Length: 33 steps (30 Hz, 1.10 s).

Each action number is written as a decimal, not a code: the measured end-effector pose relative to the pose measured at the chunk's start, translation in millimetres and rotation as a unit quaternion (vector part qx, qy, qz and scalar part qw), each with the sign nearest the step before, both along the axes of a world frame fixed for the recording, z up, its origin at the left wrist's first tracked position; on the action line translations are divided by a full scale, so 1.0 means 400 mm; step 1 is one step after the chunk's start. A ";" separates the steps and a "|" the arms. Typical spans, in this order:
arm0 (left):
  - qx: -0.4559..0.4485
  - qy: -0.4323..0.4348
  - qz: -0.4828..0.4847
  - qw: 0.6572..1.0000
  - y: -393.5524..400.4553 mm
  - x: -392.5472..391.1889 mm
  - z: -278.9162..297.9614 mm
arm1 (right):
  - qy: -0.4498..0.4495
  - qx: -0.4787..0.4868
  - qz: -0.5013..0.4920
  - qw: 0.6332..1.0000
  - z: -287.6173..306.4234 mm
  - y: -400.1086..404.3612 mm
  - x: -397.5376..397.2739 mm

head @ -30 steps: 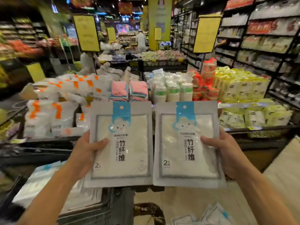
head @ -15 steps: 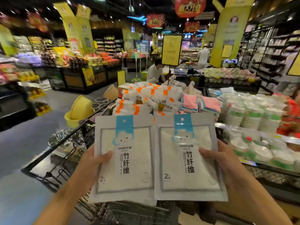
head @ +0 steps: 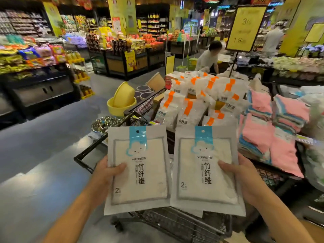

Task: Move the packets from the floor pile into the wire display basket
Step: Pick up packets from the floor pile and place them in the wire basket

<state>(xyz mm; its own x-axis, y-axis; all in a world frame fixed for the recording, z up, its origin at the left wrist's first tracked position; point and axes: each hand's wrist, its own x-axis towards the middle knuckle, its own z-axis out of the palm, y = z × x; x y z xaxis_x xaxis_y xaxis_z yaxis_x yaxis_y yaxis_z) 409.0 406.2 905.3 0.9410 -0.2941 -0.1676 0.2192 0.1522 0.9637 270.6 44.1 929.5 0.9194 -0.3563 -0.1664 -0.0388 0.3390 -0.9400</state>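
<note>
Compared with half a second ago: view swung further left, so more grey floor (head: 40,155) and the snack shelves (head: 31,55) at upper left now show. Packets then edge to edge with a slight overlap, now side by side with a narrow gap at the top and touching low down. Same hold on both.

Nearest, low in the frame: left hand (head: 105,174) holding the left packet (head: 138,171) by its left edge, thumb laid across the front, fingers hidden behind. Right hand (head: 245,179) holding the right packet (head: 205,171) by its right edge, thumb likewise on the front. Each grip closed on its own packet. A second packet's corner possibly showing under the right one; cannot tell for sure.

Both packets upright, faces to the camera, at lower centre of the frame, held above the black wire display basket (head: 175,223). Each flat and pale grey, with a blue header strip and hang hole, a cloud-face logo, vertical black characters, a "2" at lower left, and a white cloth behind a clear window.

Just beyond, centre right: white bags with orange tabs (head: 198,102); right of these, pink folded cloths (head: 273,130). Left of centre, yellow basins (head: 122,100). Farther back, a yellow price sign (head: 245,27) at upper right and a bent-over person (head: 208,57) beside it.
</note>
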 end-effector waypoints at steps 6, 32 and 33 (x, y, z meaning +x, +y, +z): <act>0.040 0.029 0.012 0.999 -0.047 0.110 -0.065 | 0.037 0.027 0.008 0.999 -0.097 -0.038 0.143; 0.257 0.198 -0.086 0.942 -0.344 0.787 -0.657 | 0.370 -0.014 -0.123 0.921 -0.678 -0.169 0.624; 0.256 0.207 -0.097 0.939 -0.350 0.811 -0.677 | 0.386 -0.020 -0.124 0.914 -0.693 -0.160 0.641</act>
<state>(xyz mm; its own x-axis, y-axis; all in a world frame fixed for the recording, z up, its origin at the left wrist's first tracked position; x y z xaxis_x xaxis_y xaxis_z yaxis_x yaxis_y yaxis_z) 733.2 266.3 634.5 0.7017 -0.2347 -0.6728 0.5664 -0.3892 0.7265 527.0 -19.9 652.2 0.4226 -0.5582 -0.7140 -0.6225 0.3938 -0.6763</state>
